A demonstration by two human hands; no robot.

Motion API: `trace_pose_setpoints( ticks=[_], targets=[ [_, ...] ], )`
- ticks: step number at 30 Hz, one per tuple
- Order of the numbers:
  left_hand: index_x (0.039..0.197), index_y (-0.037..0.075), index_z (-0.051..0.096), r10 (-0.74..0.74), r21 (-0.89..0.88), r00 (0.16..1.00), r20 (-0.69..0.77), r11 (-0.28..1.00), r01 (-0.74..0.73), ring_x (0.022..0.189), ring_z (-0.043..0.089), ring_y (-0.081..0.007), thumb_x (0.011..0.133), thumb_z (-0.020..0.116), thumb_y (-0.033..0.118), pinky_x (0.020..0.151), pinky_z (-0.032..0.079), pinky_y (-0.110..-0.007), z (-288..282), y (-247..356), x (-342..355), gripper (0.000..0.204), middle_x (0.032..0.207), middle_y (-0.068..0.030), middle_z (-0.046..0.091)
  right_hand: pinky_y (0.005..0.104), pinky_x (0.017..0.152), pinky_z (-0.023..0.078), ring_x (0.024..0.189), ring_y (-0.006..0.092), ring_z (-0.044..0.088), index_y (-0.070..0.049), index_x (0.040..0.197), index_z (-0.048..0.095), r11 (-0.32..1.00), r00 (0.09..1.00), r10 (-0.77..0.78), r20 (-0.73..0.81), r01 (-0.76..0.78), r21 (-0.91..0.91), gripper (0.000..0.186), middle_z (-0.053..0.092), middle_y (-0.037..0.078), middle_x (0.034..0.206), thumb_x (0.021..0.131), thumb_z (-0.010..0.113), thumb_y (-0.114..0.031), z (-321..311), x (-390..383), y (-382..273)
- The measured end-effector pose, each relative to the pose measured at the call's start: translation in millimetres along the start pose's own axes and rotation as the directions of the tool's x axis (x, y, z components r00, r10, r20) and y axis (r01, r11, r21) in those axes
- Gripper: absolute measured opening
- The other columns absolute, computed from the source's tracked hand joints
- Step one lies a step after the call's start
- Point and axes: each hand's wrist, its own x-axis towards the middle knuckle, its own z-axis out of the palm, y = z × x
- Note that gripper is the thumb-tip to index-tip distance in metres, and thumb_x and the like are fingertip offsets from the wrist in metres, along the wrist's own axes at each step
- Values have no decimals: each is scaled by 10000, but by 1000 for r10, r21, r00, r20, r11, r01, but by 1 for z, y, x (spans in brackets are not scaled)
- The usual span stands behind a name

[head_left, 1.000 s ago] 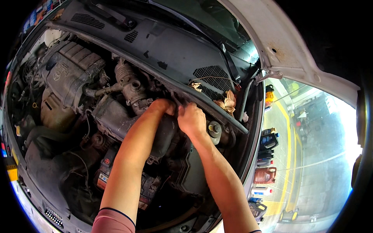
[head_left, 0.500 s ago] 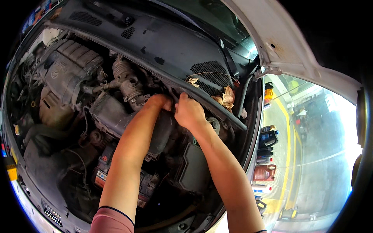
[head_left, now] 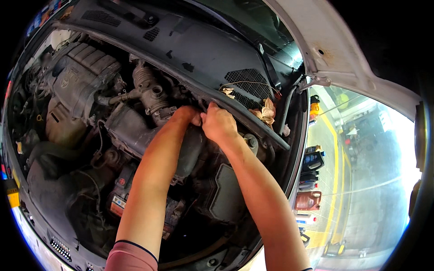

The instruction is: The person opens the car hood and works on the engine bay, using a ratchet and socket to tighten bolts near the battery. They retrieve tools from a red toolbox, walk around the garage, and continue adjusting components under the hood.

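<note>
We find both hands deep in the engine bay, meeting at the black rubber seal strip point(head_left: 235, 118) along the lower edge of the cowl panel point(head_left: 199, 49): our right hand point(head_left: 220, 125) is closed with fingers curled over the strip, and our left hand point(head_left: 187, 115) touches it just beside the right, its grip hidden from us. Left of the hands sits the engine cover point(head_left: 83, 74); dry leaves point(head_left: 267, 109) lie right of them; the battery point(head_left: 124, 192) lies under our left forearm.

floor: grey pavement point(head_left: 361, 203) | yellow lines point(head_left: 335, 180) | light: bright daylight
</note>
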Motion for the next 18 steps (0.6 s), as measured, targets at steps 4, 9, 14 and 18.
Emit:
trace_pose_setpoints(
  ticks=[4, 9, 14, 18],
  targets=[
    [1070, 78, 665, -43, 40, 998, 36, 998, 42, 1096, 568, -331, 735, 608, 286, 922, 447, -360, 7, -19, 15, 398, 1161, -173, 625, 474, 838, 495, 921, 414, 630, 33, 1043, 535, 997, 998, -55, 23, 56, -53, 344, 647, 270, 928, 895, 545, -277, 2, 5, -3],
    [1066, 83, 669, 41, -12, 998, 37, 999, -41, 1107, 564, -328, 739, 606, 283, 921, 449, -365, 11, -6, 13, 389, 1162, -171, 625, 470, 842, 494, 944, 408, 624, 43, 1075, 512, 993, 993, 118, 20, -118, 1, 358, 644, 262, 963, 893, 545, -264, -1, -1, -9],
    [1031, 90, 685, -65, 28, 997, 44, 998, 64, 1058, 587, -332, 725, 614, 266, 886, 468, -378, 8, -4, 18, 360, 1127, -167, 641, 447, 884, 475, 999, 384, 608, 14, 1092, 515, 1000, 1000, 2, 20, -2, -10, 313, 640, 226, 1025, 869, 579, -196, 7, 5, 0],
    [961, 89, 695, -100, 78, 994, 41, 992, 97, 1015, 609, -321, 703, 626, 240, 853, 479, -381, 8, -11, 22, 307, 1066, -163, 657, 444, 892, 466, 1009, 382, 601, 10, 1082, 514, 994, 992, -104, 75, 106, -25, 303, 638, 219, 1034, 842, 610, -149, 3, 6, 3]
  ],
)
